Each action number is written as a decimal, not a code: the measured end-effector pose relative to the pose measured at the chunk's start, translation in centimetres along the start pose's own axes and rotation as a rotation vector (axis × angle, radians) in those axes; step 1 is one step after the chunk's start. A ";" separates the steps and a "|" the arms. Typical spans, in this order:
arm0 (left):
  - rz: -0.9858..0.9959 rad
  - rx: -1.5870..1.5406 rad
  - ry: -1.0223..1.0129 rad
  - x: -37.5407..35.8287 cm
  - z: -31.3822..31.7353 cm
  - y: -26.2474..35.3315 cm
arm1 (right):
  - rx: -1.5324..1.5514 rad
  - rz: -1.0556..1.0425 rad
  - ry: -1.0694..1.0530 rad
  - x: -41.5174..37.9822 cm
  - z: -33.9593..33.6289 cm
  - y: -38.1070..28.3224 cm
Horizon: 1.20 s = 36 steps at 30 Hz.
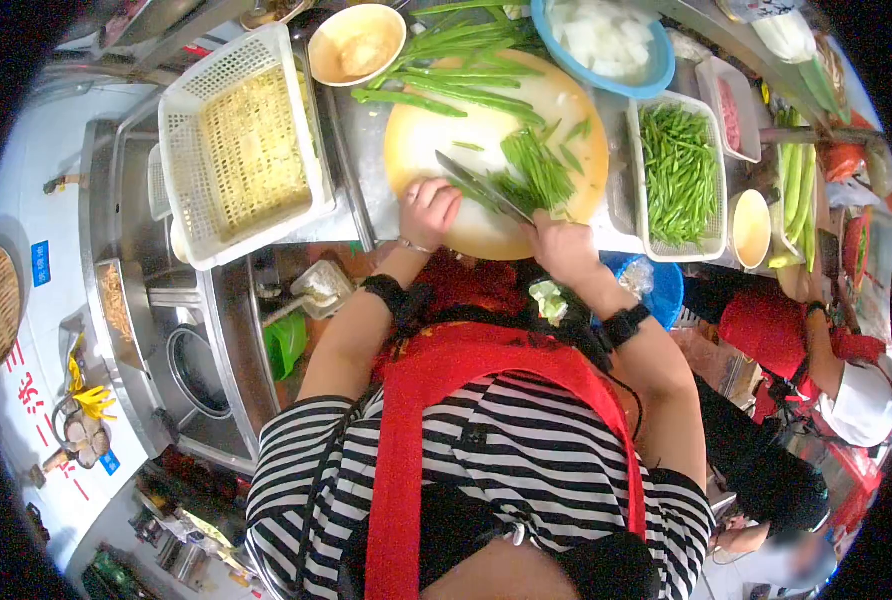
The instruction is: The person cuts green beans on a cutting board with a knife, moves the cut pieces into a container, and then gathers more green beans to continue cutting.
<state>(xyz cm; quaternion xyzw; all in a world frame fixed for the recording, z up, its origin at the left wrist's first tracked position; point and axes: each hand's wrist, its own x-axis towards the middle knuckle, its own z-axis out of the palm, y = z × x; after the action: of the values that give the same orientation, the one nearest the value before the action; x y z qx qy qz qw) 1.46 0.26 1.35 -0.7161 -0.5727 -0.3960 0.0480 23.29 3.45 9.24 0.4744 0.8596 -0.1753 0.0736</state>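
Kitchen counter (369,130), metal where bare, crowded around the work spot. Nearest: left hand (431,213) at near-left edge of round cutting board (421,135), fingers curled in, just beside the blade; cannot tell if anything is inside the curl. Probably tucked to spare fingertips. Right hand (564,248) clamped on knife (486,188) around the handle, blade slanting away and to the left across the board; likely gripped that way for control. Cut green stalks (536,170) heaped on the board, right beside the blade. Long green stalks (466,90) at far-left side, overhanging the rim, probably parked there to leave working room.

Two white baskets flanking the board, likely for short reach: left basket (171,150) with yellowish contents, right basket (686,254) full of green pieces. Blue bowl (563,72) with white pieces at far rim.

Count: one knife, one board, two baskets, one blue bowl, two pale bowls (one far left (328,60), one past right basket (751,230)). Stalks overlapping, not countable.

Farther right: co-worker (861,400), white sleeve, bent toward the counter.
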 end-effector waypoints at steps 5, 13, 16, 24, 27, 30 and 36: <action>0.054 0.128 -0.037 -0.8 -1.6 -0.6 | -0.044 -0.018 0.048 0.8 2.4 -0.5; -0.047 -0.006 -0.012 -1.4 -0.1 -2.0 | -0.067 -0.112 0.067 0.4 1.5 1.0; -0.042 0.037 0.041 -1.2 0.0 -2.1 | -0.106 -0.113 0.072 0.8 2.0 0.9; -0.174 0.074 -0.020 -2.0 -0.5 -1.5 | -0.058 -0.112 0.070 0.6 3.5 0.7; -0.215 0.079 -0.017 -2.1 -0.4 -1.4 | -0.127 -0.081 0.027 0.1 1.3 -0.1; -0.323 0.090 -0.022 -2.2 -0.8 -1.2 | 0.023 -0.140 0.102 -0.3 0.3 0.4; -0.498 -0.126 -0.015 -2.5 1.8 2.7 | 0.140 0.226 0.230 -2.3 0.7 3.4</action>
<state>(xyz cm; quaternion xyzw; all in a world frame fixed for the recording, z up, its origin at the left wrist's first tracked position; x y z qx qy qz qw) 4.59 -1.71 -0.42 -0.5574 -0.7060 -0.4253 -0.1000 27.35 3.07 8.49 0.5889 0.7893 -0.1696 -0.0393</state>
